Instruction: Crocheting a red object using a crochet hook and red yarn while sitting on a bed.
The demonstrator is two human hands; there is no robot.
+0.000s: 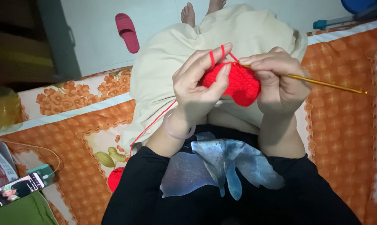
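Note:
My left hand pinches a small red crocheted piece between thumb and fingers, with red yarn looped over the index finger. My right hand grips a golden crochet hook whose tip is at the top edge of the red piece; the handle sticks out to the right. A strand of the red yarn trails down past my left wrist to a red yarn ball beside my left side. Both hands are over my lap, which is covered in cream cloth.
I sit on an orange patterned bedspread. A phone with a lit screen lies at the lower left by a teal charger. A pink slipper is on the white floor, and my bare feet show beyond the knees.

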